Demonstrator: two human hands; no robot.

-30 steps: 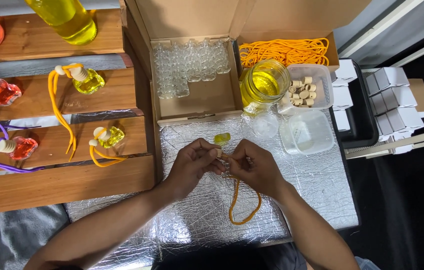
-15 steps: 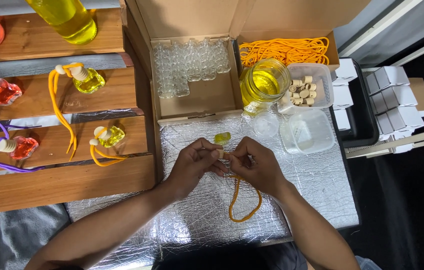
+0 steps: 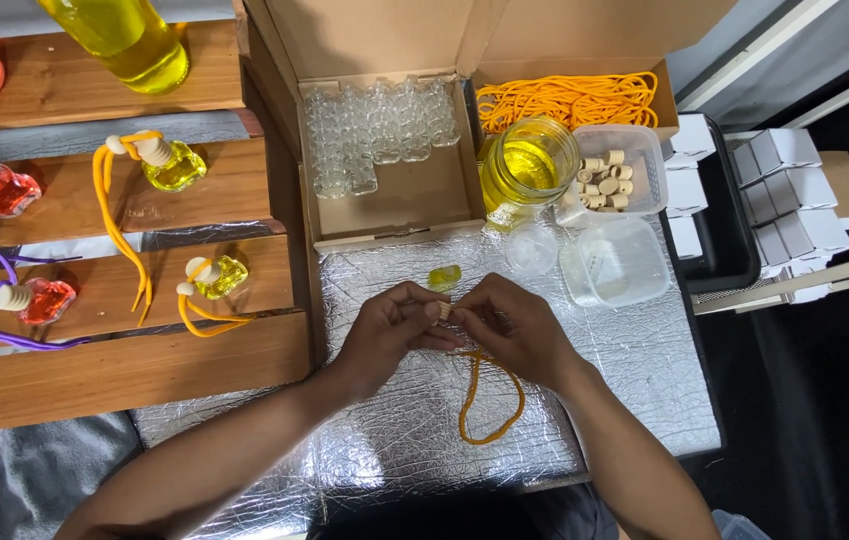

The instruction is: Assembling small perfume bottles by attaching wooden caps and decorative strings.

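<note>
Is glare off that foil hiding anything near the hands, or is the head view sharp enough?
Head view: the foil mat glints in patches but hides nothing; left hand, right hand and orange cord are sharp; the small cap between the fingertips is tiny, its detail unclear.

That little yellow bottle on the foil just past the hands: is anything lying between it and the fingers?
Nothing visible does. The little yellow bottle sits on bare foil just beyond the left hand and right hand, which pinch a small wooden cap with an orange cord hanging from it.
</note>
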